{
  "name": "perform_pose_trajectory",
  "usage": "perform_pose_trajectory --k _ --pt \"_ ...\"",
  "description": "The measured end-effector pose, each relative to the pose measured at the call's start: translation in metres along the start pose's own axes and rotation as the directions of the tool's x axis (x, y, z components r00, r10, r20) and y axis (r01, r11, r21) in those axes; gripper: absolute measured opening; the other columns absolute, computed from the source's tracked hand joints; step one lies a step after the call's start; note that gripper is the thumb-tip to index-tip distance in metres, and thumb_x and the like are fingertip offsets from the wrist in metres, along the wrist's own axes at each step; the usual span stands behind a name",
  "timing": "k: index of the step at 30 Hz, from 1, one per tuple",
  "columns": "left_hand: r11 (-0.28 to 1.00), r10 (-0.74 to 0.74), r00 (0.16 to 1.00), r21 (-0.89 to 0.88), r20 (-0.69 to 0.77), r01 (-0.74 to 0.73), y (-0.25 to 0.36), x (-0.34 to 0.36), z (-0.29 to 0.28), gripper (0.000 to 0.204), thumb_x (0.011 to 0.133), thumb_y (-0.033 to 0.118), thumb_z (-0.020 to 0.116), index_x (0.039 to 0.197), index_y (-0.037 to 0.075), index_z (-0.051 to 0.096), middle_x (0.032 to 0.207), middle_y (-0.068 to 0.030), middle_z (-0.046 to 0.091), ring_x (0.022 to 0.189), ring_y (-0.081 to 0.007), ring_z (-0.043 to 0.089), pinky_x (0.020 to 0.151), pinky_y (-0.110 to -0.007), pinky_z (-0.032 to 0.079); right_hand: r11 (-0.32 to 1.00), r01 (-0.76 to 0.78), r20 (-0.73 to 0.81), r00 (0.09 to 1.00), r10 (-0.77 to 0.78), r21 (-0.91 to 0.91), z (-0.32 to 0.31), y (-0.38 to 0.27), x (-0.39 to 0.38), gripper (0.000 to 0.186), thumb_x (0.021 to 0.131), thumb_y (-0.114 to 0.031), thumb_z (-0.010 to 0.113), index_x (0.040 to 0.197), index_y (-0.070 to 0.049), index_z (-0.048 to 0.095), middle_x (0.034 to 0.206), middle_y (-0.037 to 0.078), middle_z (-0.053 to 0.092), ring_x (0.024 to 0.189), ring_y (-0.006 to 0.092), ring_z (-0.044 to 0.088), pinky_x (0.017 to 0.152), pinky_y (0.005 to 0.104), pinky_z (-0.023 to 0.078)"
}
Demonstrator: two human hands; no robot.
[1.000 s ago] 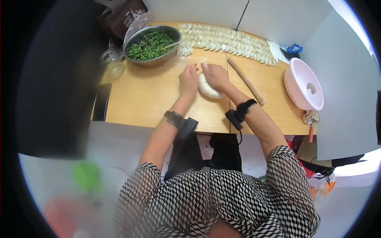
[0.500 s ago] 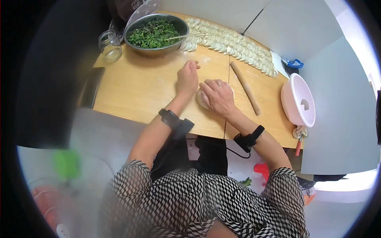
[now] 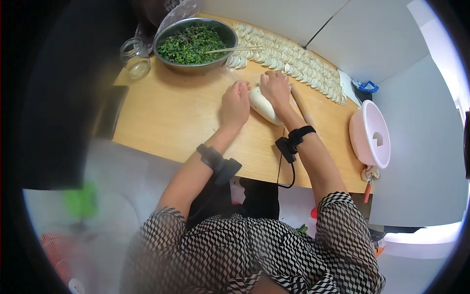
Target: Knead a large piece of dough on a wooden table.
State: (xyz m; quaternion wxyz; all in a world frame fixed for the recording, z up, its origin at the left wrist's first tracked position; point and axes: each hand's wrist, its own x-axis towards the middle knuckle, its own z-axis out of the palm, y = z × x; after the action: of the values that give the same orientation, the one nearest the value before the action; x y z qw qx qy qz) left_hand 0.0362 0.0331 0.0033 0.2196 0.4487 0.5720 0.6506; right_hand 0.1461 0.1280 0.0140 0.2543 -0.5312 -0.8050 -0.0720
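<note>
A smooth, pale lump of dough (image 3: 264, 107), stretched into a long oval, lies on the wooden table between my hands. My right hand (image 3: 275, 89) is curled over its far right end, fingers bent down and their tips hidden. Close against the dough's left side is my left hand (image 3: 236, 104), loosely fisted with the thumb on top; nothing shows in it. A wooden rolling pin (image 3: 302, 104) lies just right of my right hand, partly covered by that arm. Both wrists carry black strapped devices.
A steel bowl (image 3: 161, 55) of chopped greens with chopsticks (image 3: 235, 49) stands far left, beside a glass jar (image 3: 135, 59). Rows of dumplings (image 3: 293, 63) line the back edge. At right are a pink basin (image 3: 360, 132) and a red-handled tool (image 3: 366, 192).
My right hand has moved away from me, from on top of the dough to its far end. More of the dough shows, and it looks longer. My left hand has shifted slightly.
</note>
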Motion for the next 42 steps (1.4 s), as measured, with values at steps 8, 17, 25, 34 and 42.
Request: perform_pose_trajectory --k 8,17,25,34,42 --pt "0.991 0.117 0.989 0.077 -0.086 -0.111 -0.03 0.017 0.001 0.031 0.094 0.023 0.04 0.091 0.001 0.061 0.083 -0.0204 0.062 0.084 -0.0385 0.058 0.075 -0.045 0.045 0.924 0.241 0.454 0.816 -0.358 0.296 -0.06 -0.021 -0.03 0.038 0.093 -0.036 0.045 0.088 -0.005 0.066 0.099 0.015 0.063 0.097 0.0357 0.057 0.079 0.0468 0.047" --pt "0.996 -0.075 0.994 -0.033 0.084 0.078 -0.024 0.018 -0.003 0.032 0.094 0.024 0.04 0.092 0.0 0.063 0.086 -0.0153 0.066 0.084 -0.0296 0.062 0.074 -0.038 0.047 0.832 0.554 -0.027 0.832 -0.555 -0.041 -0.079 -0.029 -0.103 0.02 0.081 -0.03 0.061 0.078 -0.01 0.057 0.083 0.008 0.058 0.078 0.025 0.059 0.065 0.0384 0.046" --pt "0.938 -0.013 0.859 -0.291 0.511 0.188 -0.01 -0.002 0.004 0.043 0.098 0.028 0.039 0.123 -0.005 0.052 0.116 -0.0182 0.061 0.108 -0.024 0.057 0.094 -0.03 0.042 0.956 0.284 0.154 0.944 -0.291 0.067 -0.041 -0.026 -0.054 0.018 0.08 -0.024 0.059 0.077 -0.006 0.061 0.07 0.011 0.06 0.066 0.0325 0.06 0.059 0.0433 0.05" --pt "0.991 0.081 0.94 -0.127 0.332 -0.041 -0.002 -0.006 0.002 0.048 0.098 0.029 0.038 0.134 -0.003 0.04 0.128 -0.0248 0.051 0.119 -0.035 0.051 0.098 -0.037 0.04 0.988 0.151 0.177 0.973 -0.144 -0.026 -0.025 -0.019 -0.015 0.029 0.084 -0.028 0.052 0.079 -0.002 0.065 0.082 0.016 0.065 0.083 0.0325 0.061 0.068 0.0428 0.051" --pt "0.994 -0.072 0.956 -0.058 0.283 0.092 0.013 0.003 0.0 0.051 0.097 0.029 0.039 0.137 -0.002 0.029 0.107 -0.0196 0.059 0.098 -0.0352 0.059 0.083 -0.04 0.045 0.957 0.29 0.084 0.954 -0.288 -0.019 -0.017 -0.008 -0.008 0.038 0.09 -0.034 0.045 0.081 -0.005 0.068 0.086 0.016 0.065 0.09 0.0346 0.059 0.074 0.0464 0.048"
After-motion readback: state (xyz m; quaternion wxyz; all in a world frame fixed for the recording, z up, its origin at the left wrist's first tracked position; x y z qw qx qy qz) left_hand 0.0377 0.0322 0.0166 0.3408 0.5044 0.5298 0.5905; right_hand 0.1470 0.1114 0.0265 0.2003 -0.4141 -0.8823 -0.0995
